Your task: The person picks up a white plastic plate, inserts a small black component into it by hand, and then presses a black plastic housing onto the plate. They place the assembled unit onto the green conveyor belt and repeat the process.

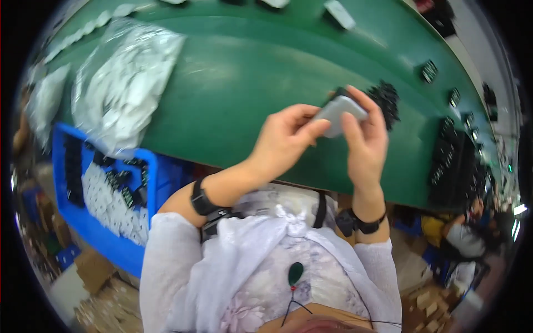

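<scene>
So the light grey piece [336, 115] is sitting right between both hands, hovering over the green tabletop [222, 105]. The left hand [284, 133] is gripping it from its left side, thumb touching near the lower left edge and the other fingers curling in close beside it. The right hand [367, 136] is holding the other side, with its thumb pressing on the flat face and its index finger reaching around the far edge. Both hands are closing in narrow on that one piece; can't really tell what the fingers underneath are doing.

Looks-wise, it's showing a smooth, flat, pale grey face with rounded corners, and it's tilting a bit. A black part [341, 92] is peeking out along the far edge, but blur and the fingers are hiding the details.

Just beyond the right hand, a heap of small black pieces [388, 102] is lying on the tabletop, with the fingers partly blocking it. Farther right, a dark stack [447, 161] is standing near the edge, and a small black-and-green part [428, 72] is lying farther back. Another pale piece [340, 15] is resting near the far side. Over on the left, a clear plastic bag [130, 77] is holding white pieces, overlapping a blue bin [102, 242] that's carrying white and black parts.
</scene>
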Motion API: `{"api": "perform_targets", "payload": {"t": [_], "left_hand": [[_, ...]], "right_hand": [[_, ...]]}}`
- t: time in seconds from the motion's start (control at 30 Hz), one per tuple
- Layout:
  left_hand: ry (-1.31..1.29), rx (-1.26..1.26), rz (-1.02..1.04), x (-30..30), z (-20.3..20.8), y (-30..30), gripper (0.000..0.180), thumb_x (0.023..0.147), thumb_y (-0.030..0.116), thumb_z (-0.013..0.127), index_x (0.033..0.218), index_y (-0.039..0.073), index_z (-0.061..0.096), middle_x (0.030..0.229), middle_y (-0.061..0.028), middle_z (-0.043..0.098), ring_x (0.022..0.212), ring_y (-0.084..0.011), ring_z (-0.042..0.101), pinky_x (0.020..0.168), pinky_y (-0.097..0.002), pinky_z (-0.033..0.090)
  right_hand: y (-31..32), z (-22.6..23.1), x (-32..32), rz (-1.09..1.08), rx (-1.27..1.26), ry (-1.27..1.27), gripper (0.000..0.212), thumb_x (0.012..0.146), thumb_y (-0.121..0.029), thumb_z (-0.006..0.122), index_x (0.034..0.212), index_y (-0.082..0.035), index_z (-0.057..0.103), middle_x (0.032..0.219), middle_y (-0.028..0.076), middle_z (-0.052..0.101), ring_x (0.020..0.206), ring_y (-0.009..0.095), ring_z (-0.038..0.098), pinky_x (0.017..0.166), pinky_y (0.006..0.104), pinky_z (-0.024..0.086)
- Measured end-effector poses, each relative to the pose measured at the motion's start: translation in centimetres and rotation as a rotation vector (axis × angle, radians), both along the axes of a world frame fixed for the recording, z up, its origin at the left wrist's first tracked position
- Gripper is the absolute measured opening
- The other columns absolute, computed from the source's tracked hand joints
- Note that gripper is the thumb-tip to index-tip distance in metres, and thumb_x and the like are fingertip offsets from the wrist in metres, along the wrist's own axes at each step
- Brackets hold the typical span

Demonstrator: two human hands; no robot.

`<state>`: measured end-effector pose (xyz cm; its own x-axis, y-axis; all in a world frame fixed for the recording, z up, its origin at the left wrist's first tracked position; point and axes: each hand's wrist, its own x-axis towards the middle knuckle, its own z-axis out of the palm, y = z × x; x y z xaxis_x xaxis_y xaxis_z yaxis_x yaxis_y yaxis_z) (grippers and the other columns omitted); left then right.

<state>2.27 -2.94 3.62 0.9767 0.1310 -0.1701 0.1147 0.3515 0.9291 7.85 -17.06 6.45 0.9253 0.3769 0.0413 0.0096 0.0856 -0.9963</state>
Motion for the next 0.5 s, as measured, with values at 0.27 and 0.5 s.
{"api": "perform_targets", "payload": {"t": [0.27,0.5], "left_hand": [[-0.089,0.166,0.0,-0.2,2.4,2.0,0.028,0.09,0.016,0.062,0.112,-0.001,0.059,0.098,-0.0052,0.065,0.082,-0.0086,0.059,0.071,-0.0229,0.049],[-0.127,1.092,0.774,-1.4,2.7,21.9,0.022,0.089,0.019,0.06,0.104,0.002,0.063,0.092,-0.0115,0.068,0.082,-0.0192,0.064,0.073,-0.0299,0.049]], "right_hand": [[2.0,1.6,1.1,0.064,-0.031,-0.195,0.043,0.092,-0.011,0.058,0.13,0.001,0.044,0.121,0.014,0.056,0.108,0.018,0.055,0.094,0.0298,0.043],[-3.0,4.1,9.6,-0.051,-0.294,-0.433,0.038,0.094,-0.011,0.056,0.129,-0.001,0.048,0.12,0.01,0.057,0.109,0.015,0.053,0.094,0.0279,0.041]]}}
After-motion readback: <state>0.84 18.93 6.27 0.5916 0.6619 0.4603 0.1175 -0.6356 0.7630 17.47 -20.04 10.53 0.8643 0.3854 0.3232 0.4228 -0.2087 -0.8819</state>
